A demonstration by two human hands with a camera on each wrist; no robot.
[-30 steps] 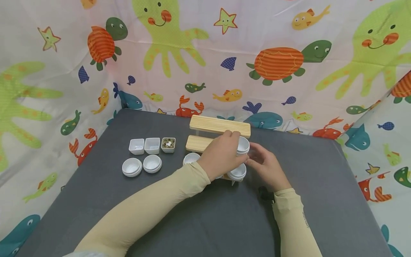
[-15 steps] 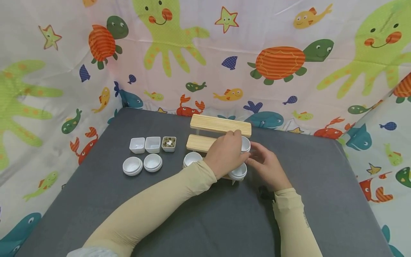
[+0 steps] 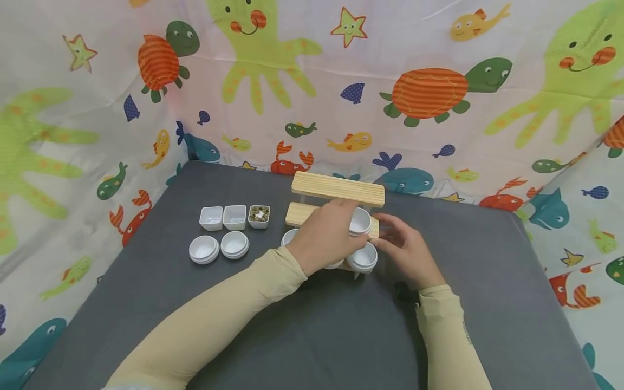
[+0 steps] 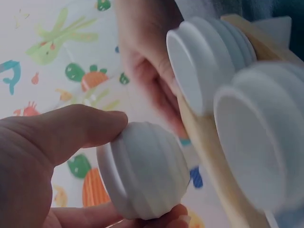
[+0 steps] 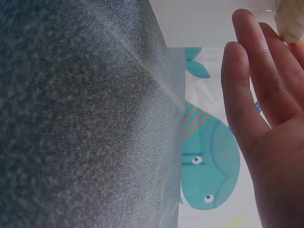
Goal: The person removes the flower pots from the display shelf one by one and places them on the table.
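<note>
On the table (image 3: 492, 271), a three-tier stand (image 3: 338, 188) is set, bowls (image 3: 363, 257) ranged on its front tier (image 4: 207, 149). Left of it, three dipping dishes (image 3: 235, 218) are lined up behind more bowls (image 3: 203, 248). Near the middle tier's (image 3: 298, 214) right end, another bowl (image 3: 359, 221) is held.

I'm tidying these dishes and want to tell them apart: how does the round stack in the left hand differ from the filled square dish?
The round stack has circular rims; the square dish has four sides.
The square dish holds a speckled filling; the round stack's top bowl shows bare white inside.
The left hand grips the round stack, while the square dish stands on the table.
Both are white outside.
</note>
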